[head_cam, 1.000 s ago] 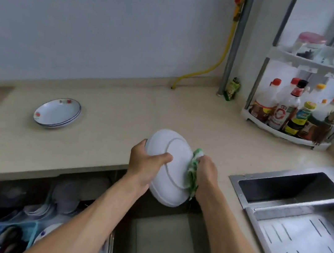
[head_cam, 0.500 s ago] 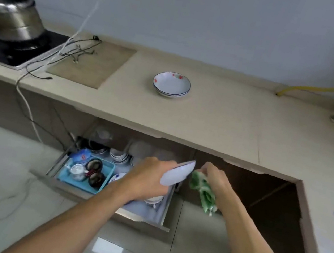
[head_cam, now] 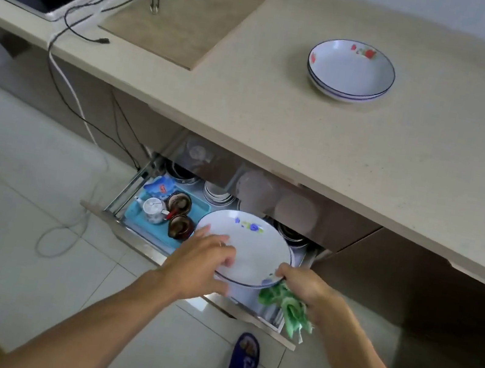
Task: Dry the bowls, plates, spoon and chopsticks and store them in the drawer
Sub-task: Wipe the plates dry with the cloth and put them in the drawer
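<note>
Now face up over open drawer (head_cam: 141,242): plate (head_cam: 251,246), left hand (head_cam: 205,261) and right hand (head_cam: 298,281) pinching rim, cloth (head_cam: 287,311) bunched in right; ready for lowering inside.

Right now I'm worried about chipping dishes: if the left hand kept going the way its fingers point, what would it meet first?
The left hand rests on the plate, fingers pointing right. Beyond lies bare plate, then probably the right hand at the rim; depth is unclear.

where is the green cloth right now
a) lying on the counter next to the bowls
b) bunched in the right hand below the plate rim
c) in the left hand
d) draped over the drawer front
b: the green cloth hangs bunched from the right hand, just under the rim of the plate over the open drawer.
</note>
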Available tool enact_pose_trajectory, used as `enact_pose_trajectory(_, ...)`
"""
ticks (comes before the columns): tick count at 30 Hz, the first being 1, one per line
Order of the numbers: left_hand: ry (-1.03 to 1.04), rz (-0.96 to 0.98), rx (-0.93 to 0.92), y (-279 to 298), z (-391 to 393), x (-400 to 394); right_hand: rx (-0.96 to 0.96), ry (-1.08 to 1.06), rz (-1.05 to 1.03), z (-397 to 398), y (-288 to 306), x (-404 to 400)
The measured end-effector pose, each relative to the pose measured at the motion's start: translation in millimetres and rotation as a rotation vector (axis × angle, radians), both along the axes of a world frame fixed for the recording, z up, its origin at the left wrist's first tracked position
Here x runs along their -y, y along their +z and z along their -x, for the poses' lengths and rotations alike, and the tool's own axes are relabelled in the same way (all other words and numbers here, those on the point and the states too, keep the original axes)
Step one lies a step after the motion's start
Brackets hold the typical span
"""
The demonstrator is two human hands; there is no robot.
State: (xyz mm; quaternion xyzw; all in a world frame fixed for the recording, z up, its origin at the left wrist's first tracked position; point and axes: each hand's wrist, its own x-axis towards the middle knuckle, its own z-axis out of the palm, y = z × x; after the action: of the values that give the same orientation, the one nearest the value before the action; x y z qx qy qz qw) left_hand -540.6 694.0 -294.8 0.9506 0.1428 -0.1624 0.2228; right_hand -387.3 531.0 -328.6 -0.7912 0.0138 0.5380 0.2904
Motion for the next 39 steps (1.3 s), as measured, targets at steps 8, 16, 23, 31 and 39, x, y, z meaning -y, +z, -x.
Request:
enact_pose_trajectory(8,0.484,0.195,-0.141,-124.1,12.2,-72.9,-0.046,-0.051,0.122,9.7,-125.5,-57.7)
enact_pose_trajectory(16,0.597,0.251,-0.289,-237.3,-5.0,-130.8,0.015,-0.013,0.132,31.8,-245.8,-115.5)
enact_pose_trajectory(23,0.552,0.186,-0.362,-313.8,-25.5,-153.3,0.028,0.034,0.202,32.6,-320.8,-138.1)
enact_pose_trajectory(31,0.565,0.232,-0.377,-375.6,-27.8,-148.0,0.062,0.081,0.300,30.6,-380.7,-136.5)
enact_pose_trajectory(39,0.510,0.188,-0.423,-399.8,-31.2,-138.0,0.073,0.139,0.343,25.5,-397.0,-135.8)
